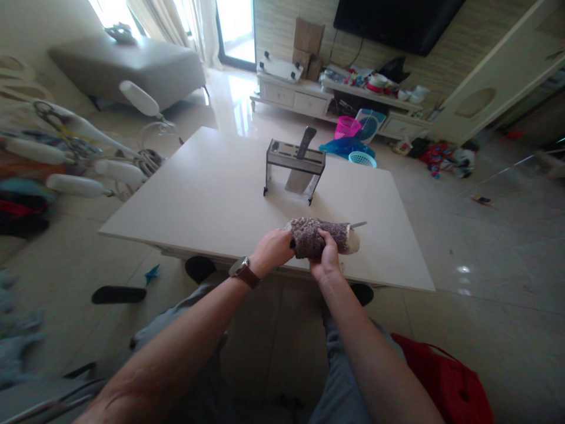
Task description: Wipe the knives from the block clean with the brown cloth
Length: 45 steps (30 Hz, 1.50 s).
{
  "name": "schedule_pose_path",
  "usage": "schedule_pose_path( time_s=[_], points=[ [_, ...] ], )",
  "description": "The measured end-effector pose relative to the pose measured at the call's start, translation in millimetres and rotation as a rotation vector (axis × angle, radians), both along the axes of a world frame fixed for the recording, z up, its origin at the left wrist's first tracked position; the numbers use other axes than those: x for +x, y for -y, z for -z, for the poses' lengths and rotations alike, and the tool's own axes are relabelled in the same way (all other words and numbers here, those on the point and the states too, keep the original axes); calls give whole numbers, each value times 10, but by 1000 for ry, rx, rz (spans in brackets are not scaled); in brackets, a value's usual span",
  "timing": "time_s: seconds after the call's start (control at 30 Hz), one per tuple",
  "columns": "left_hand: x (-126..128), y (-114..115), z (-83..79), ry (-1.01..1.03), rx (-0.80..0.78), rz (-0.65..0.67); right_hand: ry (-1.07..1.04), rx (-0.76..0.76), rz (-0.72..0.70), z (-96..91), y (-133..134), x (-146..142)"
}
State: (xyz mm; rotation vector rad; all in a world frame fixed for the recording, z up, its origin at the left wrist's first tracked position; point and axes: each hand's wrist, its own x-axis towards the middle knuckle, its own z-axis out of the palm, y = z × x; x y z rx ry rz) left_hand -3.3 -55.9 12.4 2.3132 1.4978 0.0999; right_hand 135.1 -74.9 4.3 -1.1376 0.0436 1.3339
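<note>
A fuzzy grey-brown cloth (309, 235) with a cream end is bunched over the table's front edge. From its right side sticks a thin metal tip, apparently the blade of a knife (359, 224). My left hand (274, 250) is closed at the cloth's left end, around what looks like the knife's dark handle, mostly hidden. My right hand (327, 256) grips the cloth from below, thumb on top, with the blade's middle covered. Beyond both hands a knife block (295, 156) with clear sides stands upright on the white table (212, 188), holding one wide-bladed, dark-handled knife (304, 143).
Pink (347, 126) and pale blue baskets (362, 158) lie past the table's far edge. A low cabinet (291, 97) runs along the wall. White padded arms of a stand (119, 171) reach near the table's left edge. A red bag (445, 377) is at lower right.
</note>
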Motion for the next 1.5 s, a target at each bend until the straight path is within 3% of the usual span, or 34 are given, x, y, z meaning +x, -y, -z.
schedule_pose_path(
  time_s=[1.5],
  points=[
    [10, 14, -18, 0, -16, -10, 7, 20, -9, 19, 10, 3]
  ],
)
